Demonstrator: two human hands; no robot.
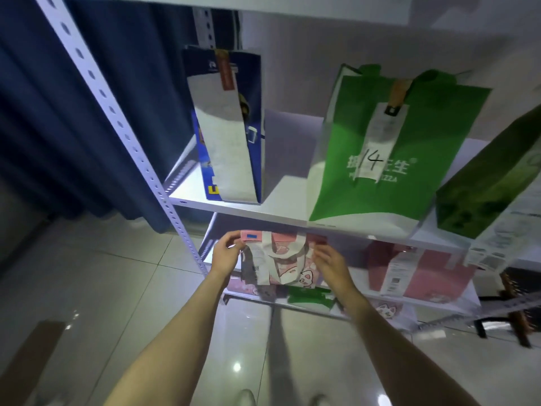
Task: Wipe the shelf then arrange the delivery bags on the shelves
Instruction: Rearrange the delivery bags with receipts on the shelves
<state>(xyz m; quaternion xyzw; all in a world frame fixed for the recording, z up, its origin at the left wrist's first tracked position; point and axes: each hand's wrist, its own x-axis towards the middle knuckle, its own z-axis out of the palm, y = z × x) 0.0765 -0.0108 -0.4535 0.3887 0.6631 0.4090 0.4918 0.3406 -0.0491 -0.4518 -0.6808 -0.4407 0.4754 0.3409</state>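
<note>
- Pink-and-white fabric makes up the small delivery bag (278, 259) at lower centre of the frame, standing at the front of the lower shelf (322, 310), just right of the perforated white upright (123, 127).
- Left hand (227, 253) pinches the bag's upper left corner, by a pink label with a blue mark; the fingers are curled onto the fabric.
- Right hand (329, 260) sits at the bag's right side with fingers bent toward it; whether this grip is closed on the cloth or only steadying it I cannot tell.
- Soft white strap handles droop over the bag's front, so it looks limp and light and likely to sag if lifted by one corner. Taking both top corners, or the straps, should keep it upright; a slip stuck to its left face could tear if gripped.
- Beside it to the right on the same shelf stands a larger pink bag (421, 273) with a printed receipt.
- On the upper shelf (281, 206), at mid frame, a blue paper bag (231, 127) stands to the left and a green tote bag (380, 148) marked 14 to the right, well apart; a dark green bag (491, 177) leans at the right edge.
- Judging by this, arranging is under way and no wiping cloth is in view.
</note>
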